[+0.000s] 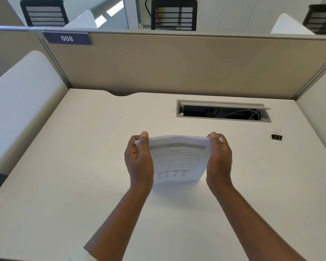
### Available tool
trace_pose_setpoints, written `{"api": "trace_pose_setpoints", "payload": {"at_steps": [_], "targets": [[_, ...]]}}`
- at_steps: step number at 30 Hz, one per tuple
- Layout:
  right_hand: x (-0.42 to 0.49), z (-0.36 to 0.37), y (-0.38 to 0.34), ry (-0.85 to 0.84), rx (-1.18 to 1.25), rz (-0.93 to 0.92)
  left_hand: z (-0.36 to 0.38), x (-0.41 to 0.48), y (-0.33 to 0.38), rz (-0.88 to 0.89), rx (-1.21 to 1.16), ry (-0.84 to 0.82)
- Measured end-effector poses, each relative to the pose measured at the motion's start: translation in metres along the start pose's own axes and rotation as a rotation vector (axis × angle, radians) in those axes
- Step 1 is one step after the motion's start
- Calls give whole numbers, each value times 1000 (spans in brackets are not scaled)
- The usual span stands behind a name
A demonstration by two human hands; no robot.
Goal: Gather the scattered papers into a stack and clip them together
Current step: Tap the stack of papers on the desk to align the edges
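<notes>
1. The left hand (138, 159) is closed on the left edge of the paper stack (179, 159), thumb laid over the top corner, fingers hidden behind the sheets.
2. The right hand (219, 161) is closed on the right edge of the same stack, thumb at the top right corner, fingers out of sight behind.
3. The stack is held upright between both hands at frame centre, printed side facing the camera, top edge bowed slightly; the bottom edge is seen at or just above the desk (83, 166), contact cannot be told.
4. Print on the front sheet is too blurred to read.
5. A black binder clip (276, 136) is seen lying on the desk at the right of the frame, well apart from the right hand, untouched.
6. A cable hatch (223, 111) is set in the desk above the stack, lid tilted open, wires visible inside.
7. A beige partition (177, 63) is seen behind the desk, with a blue label (67, 38) reading 008 at upper left.
8. Black mesh chairs (174, 15) are seen along the top edge.
</notes>
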State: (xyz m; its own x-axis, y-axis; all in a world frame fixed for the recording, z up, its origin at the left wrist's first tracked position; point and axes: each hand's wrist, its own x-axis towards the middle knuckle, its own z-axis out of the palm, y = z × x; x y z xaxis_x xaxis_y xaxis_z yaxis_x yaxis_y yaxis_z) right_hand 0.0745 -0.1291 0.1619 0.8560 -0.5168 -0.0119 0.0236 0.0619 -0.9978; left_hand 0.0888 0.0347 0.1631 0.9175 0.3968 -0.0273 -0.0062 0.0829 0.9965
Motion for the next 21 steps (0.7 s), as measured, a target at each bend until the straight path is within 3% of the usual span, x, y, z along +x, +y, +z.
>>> {"api": "trace_pose_setpoints", "payload": {"at_steps": [7, 13, 17, 21], "targets": [[0, 3, 4, 17, -19, -9, 4, -1, -2, -11, -30, 18], [-1, -11, 21, -119, 50, -39, -9, 0, -28, 41, -106, -108], [-5, -21, 59, -156, -16, 40, -17, -10, -65, 36, -122, -194], [-6, -18, 86, -102, -26, 164, -16, -10, -90, -69, -67, -129]]}}
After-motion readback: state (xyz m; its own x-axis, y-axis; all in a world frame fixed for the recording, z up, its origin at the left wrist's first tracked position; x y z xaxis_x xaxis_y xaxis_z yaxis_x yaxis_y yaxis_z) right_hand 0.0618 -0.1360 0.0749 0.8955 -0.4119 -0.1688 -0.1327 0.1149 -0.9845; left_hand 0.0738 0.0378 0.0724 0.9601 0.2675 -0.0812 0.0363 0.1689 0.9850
